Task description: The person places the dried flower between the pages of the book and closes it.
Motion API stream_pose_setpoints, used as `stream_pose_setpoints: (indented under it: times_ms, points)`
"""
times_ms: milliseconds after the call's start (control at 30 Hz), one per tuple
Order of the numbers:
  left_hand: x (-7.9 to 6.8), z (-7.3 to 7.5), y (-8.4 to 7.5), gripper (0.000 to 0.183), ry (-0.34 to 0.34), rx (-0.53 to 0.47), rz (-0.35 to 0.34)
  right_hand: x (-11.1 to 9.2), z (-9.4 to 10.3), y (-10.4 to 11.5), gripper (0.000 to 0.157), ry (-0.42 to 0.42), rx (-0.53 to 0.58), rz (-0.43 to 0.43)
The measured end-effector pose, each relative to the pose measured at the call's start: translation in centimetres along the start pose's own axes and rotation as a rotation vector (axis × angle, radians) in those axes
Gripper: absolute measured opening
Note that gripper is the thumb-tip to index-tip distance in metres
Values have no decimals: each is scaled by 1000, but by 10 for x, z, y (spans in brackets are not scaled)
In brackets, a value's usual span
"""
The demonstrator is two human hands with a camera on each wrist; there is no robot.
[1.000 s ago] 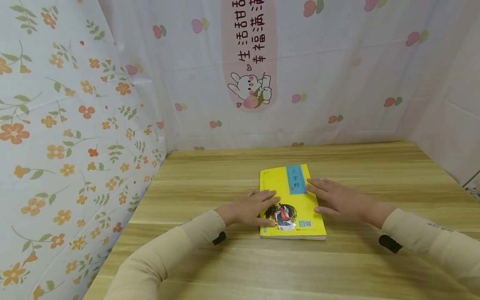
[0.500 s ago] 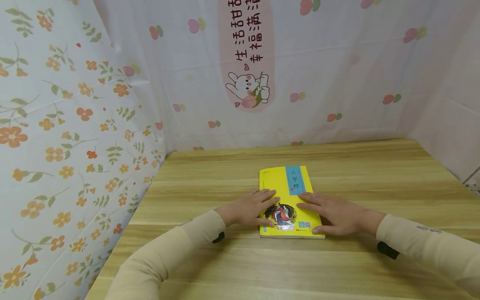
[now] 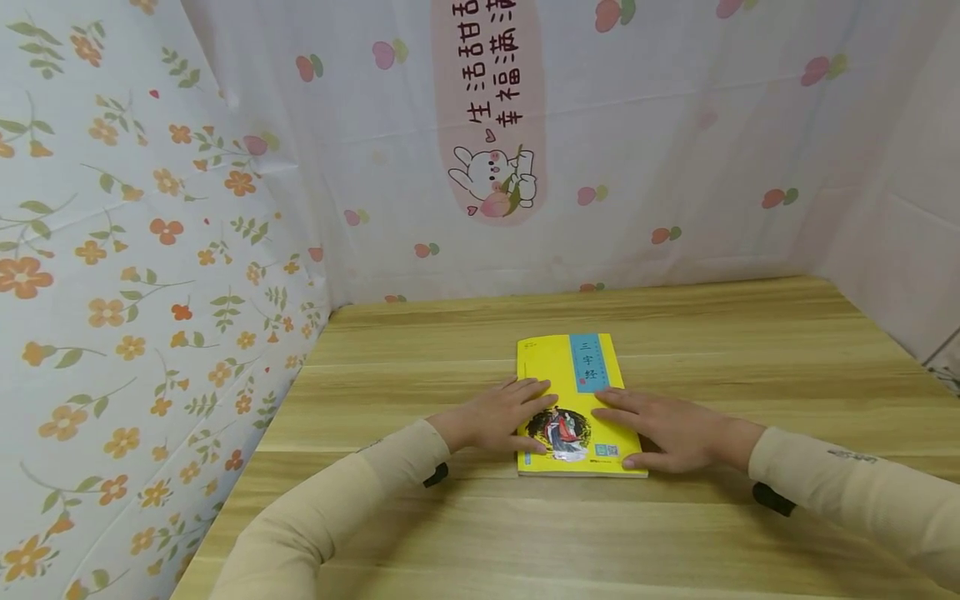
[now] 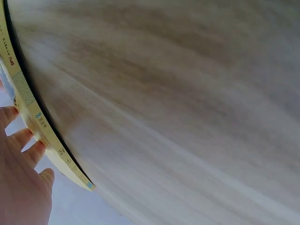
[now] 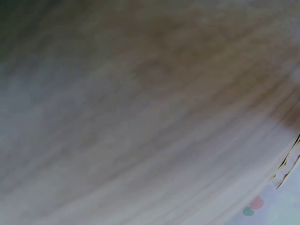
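A yellow paperback book [image 3: 546, 360] lies flat on the wooden table, with a blue title strip and a round picture of robed figures on its cover. On its left side rests my left hand [image 3: 497, 418], fingers spread over the cover. The right hand [image 3: 670, 430] lies across the book's right edge, its fingertips on the cover and its thumb near the lower right corner. In the left wrist view, the left hand [image 4: 22, 176] reaches over the book's printed spine [image 4: 41, 121]. Mostly table fills the right wrist view.
The wooden table [image 3: 420, 358] extends around the book on all sides. A white curtain [image 3: 660, 142] with hearts and a printed rabbit hangs behind its far edge. Flowered cloth [image 3: 127, 275] hangs along the left side, and a pale wall [image 3: 892, 183] borders the right.
The right hand has moved left and slightly nearer, from the book's right edge further onto its cover. The left hand stays in place. The camera view has shifted slightly.
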State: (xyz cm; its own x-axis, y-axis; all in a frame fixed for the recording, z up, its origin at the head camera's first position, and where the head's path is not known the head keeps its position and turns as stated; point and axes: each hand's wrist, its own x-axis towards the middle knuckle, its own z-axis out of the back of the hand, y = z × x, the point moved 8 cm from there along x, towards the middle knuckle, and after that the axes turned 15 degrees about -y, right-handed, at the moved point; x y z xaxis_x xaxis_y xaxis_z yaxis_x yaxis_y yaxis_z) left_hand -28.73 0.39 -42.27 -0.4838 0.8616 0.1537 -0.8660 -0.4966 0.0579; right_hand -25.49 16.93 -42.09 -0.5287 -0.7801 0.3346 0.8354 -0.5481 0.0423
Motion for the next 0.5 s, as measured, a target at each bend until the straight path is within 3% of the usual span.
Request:
stream_pose_setpoints:
  times_ms: [500]
  points:
    - [-3,5,5,80,1,-2,0,6,4,-3,71,4,-37,-11]
